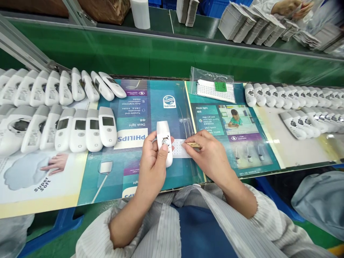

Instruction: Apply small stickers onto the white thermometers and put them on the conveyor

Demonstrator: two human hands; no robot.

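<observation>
My left hand (155, 157) is closed around a white handheld thermometer (163, 133), held upright with its round recess facing up and my thumb over it. Beside it lies a white sheet of small round stickers (180, 149), partly covered by the thermometer. In my right hand (211, 154) a short tan, pen-like stick (194, 145) is pinched. Its tip is hidden by my fingers, which are at the sheet's right edge.
White thermometers (108, 127) stand in two rows on the left. More thermometers (303, 123) line the right side. A clear bag (212, 86) with a sticker sheet lies ahead. Beyond the green ledge (120, 53) are stacks of folded paper (239, 23) and another person's hands (292, 9).
</observation>
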